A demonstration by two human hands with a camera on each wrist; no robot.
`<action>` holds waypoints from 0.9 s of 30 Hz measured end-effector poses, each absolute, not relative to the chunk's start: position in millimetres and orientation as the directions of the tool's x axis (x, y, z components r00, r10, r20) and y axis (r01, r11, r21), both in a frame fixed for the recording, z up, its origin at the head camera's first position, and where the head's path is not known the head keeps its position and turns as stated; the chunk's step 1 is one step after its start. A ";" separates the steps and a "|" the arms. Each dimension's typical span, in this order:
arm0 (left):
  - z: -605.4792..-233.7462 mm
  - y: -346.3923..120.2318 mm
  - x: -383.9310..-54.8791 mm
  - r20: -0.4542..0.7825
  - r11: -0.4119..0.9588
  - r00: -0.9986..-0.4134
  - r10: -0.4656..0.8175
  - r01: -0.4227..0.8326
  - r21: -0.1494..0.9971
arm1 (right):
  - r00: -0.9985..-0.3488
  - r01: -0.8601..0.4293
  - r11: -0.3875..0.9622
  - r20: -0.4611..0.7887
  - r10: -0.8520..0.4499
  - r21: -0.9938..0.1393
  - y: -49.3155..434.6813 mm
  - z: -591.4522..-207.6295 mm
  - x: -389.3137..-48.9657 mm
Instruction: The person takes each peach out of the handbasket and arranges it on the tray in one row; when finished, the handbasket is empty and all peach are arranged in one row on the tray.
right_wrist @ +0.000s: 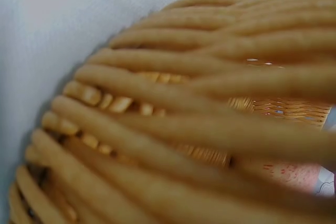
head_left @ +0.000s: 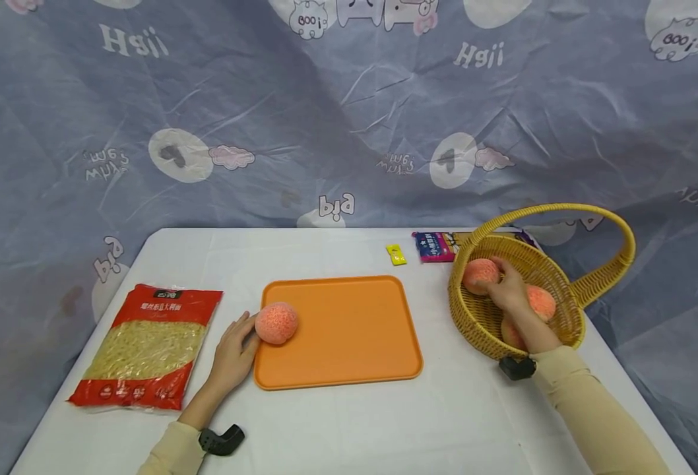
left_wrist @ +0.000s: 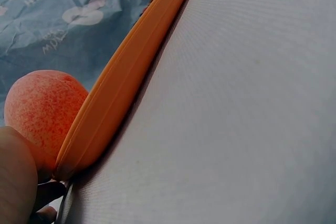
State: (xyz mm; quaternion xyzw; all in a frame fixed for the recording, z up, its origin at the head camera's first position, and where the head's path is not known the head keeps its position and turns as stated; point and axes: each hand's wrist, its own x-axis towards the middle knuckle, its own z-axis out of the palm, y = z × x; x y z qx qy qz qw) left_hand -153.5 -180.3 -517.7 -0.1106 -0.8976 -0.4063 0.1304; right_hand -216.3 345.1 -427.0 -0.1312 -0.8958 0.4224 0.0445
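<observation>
At the left edge of an orange tray [head_left: 349,333], my left hand [head_left: 236,353] lies with its fingers loosely extended and its thumb right at the rim. A round pink-orange peach [head_left: 276,323] sits on the tray's left side, close against that hand; the left wrist view shows the same peach [left_wrist: 47,108] behind the thumb. My right hand [head_left: 510,290] reaches into a yellow wicker basket [head_left: 474,326] and holds a peach [head_left: 481,276] between thumb and fingers. Other peaches [head_left: 541,303] lie under and beside that wrist, partly hidden. Woven strands of the basket [right_wrist: 157,114] fill the right wrist view.
A red bag of spiral pasta [head_left: 147,346] lies on the white table [head_left: 349,429] at the left. Behind the tray is a small yellow packet [head_left: 396,254]. A blue and pink snack pack [head_left: 435,247] lies partly behind the basket, whose tall handle [head_left: 613,264] leans right.
</observation>
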 end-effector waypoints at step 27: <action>-522.4 -182.5 -158.0 0.318 0.639 -0.943 0.099 0.305 0.706 | -0.966 -0.001 0.591 0.154 0.209 -0.807 308.7 -359.6 -121.2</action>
